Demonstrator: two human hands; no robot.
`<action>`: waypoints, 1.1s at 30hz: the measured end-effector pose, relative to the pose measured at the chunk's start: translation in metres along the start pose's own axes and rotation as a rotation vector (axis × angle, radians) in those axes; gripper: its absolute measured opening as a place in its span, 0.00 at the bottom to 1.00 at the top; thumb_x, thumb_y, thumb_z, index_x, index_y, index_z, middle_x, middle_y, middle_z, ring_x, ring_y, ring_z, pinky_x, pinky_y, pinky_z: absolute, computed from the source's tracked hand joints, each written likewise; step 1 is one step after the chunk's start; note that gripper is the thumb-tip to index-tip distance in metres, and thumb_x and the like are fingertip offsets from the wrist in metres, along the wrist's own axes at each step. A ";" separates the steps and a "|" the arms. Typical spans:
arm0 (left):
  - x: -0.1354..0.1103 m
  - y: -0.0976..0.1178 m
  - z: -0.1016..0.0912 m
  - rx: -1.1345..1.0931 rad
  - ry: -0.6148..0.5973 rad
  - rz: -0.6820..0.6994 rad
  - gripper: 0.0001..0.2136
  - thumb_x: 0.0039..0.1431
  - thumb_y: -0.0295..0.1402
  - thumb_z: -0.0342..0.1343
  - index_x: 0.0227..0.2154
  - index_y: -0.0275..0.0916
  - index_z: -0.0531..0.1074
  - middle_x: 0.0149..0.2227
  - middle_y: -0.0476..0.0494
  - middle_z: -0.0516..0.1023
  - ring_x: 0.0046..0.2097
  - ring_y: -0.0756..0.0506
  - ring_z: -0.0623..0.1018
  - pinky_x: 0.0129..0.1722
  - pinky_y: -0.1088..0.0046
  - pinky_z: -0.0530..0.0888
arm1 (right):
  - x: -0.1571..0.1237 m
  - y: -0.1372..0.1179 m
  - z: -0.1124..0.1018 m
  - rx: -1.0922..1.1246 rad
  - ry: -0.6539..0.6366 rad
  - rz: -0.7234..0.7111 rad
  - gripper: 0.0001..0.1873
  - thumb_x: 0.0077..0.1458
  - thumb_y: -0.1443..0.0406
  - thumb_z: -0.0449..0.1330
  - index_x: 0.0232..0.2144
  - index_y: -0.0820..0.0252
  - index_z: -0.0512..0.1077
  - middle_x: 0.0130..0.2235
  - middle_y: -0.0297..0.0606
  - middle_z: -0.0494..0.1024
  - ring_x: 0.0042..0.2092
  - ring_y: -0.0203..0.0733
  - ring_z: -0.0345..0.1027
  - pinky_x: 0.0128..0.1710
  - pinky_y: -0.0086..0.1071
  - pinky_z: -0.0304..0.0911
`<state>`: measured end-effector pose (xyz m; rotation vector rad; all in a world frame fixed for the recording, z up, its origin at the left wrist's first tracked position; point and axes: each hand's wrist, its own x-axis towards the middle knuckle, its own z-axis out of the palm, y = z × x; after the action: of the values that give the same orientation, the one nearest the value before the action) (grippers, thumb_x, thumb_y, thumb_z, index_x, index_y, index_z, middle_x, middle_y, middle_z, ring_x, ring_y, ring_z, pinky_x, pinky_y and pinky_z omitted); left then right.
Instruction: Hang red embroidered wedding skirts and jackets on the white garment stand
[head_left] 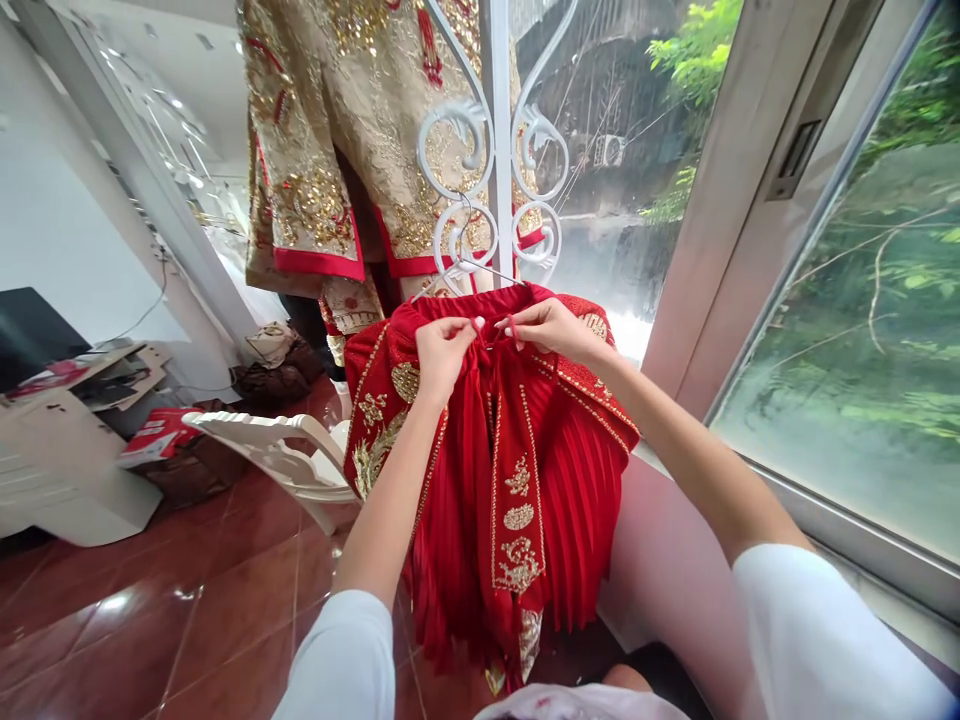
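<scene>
Fingers of my left grip (pixel 442 350) and right grip (pixel 551 328) pinch the top band of the red pleated skirt with gold stitching (pixel 525 480). It hangs long and straight down below both grips, on a thin wire hanger (pixel 491 270), I think, hooked on the white curly metal stand (pixel 495 100). Both grips are just as near.

Glossy red-brown floor (pixel 150 620), large window (pixel 862 350)

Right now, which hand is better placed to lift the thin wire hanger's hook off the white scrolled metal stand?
Probably the left hand: its fingertips pinch the waistband of the red pleated, gold-embroidered skirt almost directly under the wire hanger's hook. The right hand grips the waistband further to the side.
</scene>
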<state>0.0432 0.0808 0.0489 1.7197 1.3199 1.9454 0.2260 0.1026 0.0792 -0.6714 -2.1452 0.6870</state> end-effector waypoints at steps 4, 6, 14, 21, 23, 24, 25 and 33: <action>-0.003 0.000 0.005 -0.147 -0.231 -0.052 0.17 0.38 0.43 0.66 0.24 0.32 0.76 0.22 0.47 0.74 0.25 0.52 0.69 0.27 0.76 0.65 | 0.002 0.007 0.020 -0.330 0.184 -0.159 0.12 0.54 0.68 0.56 0.36 0.63 0.78 0.34 0.40 0.80 0.35 0.39 0.71 0.34 0.29 0.61; -0.003 -0.002 0.005 -0.127 -0.241 -0.042 0.16 0.37 0.42 0.66 0.23 0.32 0.75 0.21 0.48 0.73 0.24 0.52 0.68 0.27 0.76 0.65 | 0.002 0.005 0.028 -0.506 0.197 -0.174 0.13 0.56 0.70 0.53 0.38 0.61 0.77 0.39 0.42 0.79 0.39 0.41 0.71 0.36 0.29 0.60; -0.006 -0.009 0.006 -0.034 -0.204 0.019 0.07 0.45 0.33 0.57 0.25 0.34 0.76 0.21 0.51 0.70 0.24 0.53 0.66 0.26 0.77 0.63 | -0.004 0.006 0.036 -0.800 0.184 -0.222 0.16 0.63 0.67 0.47 0.45 0.58 0.73 0.35 0.39 0.75 0.31 0.35 0.66 0.28 0.27 0.51; -0.011 -0.010 0.001 0.089 -0.271 0.107 0.06 0.48 0.31 0.54 0.29 0.35 0.73 0.23 0.53 0.67 0.22 0.55 0.59 0.23 0.78 0.58 | 0.004 0.012 0.034 -0.599 0.210 -0.343 0.13 0.59 0.70 0.50 0.33 0.61 0.75 0.37 0.39 0.75 0.37 0.36 0.66 0.34 0.27 0.55; -0.012 -0.010 0.001 0.118 -0.291 0.136 0.06 0.49 0.31 0.54 0.30 0.36 0.72 0.25 0.52 0.69 0.23 0.54 0.60 0.24 0.77 0.60 | 0.005 0.011 0.034 -0.578 0.205 -0.338 0.11 0.56 0.71 0.52 0.31 0.62 0.75 0.34 0.39 0.74 0.37 0.37 0.66 0.34 0.27 0.55; -0.014 -0.010 0.000 0.147 -0.297 0.155 0.05 0.49 0.30 0.54 0.30 0.36 0.72 0.27 0.51 0.70 0.23 0.54 0.61 0.25 0.77 0.62 | 0.005 0.011 0.034 -0.580 0.196 -0.327 0.10 0.54 0.72 0.53 0.30 0.62 0.75 0.33 0.38 0.74 0.36 0.37 0.66 0.33 0.27 0.54; -0.015 -0.010 -0.002 0.187 -0.294 0.179 0.04 0.50 0.29 0.54 0.29 0.37 0.72 0.29 0.50 0.71 0.24 0.54 0.62 0.27 0.76 0.63 | 0.004 0.011 0.033 -0.589 0.189 -0.310 0.09 0.51 0.72 0.54 0.28 0.62 0.75 0.31 0.37 0.73 0.34 0.36 0.65 0.32 0.27 0.54; -0.029 -0.004 -0.037 0.624 -0.143 0.317 0.02 0.50 0.28 0.54 0.25 0.38 0.68 0.33 0.45 0.70 0.36 0.46 0.71 0.39 0.68 0.67 | -0.018 0.015 0.017 -0.575 0.269 -0.199 0.05 0.42 0.74 0.54 0.20 0.63 0.69 0.25 0.34 0.69 0.28 0.34 0.59 0.29 0.28 0.52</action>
<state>0.0174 0.0462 0.0302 2.4283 1.8204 1.5977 0.2265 0.0969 0.0509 -0.7775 -2.1156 -0.1382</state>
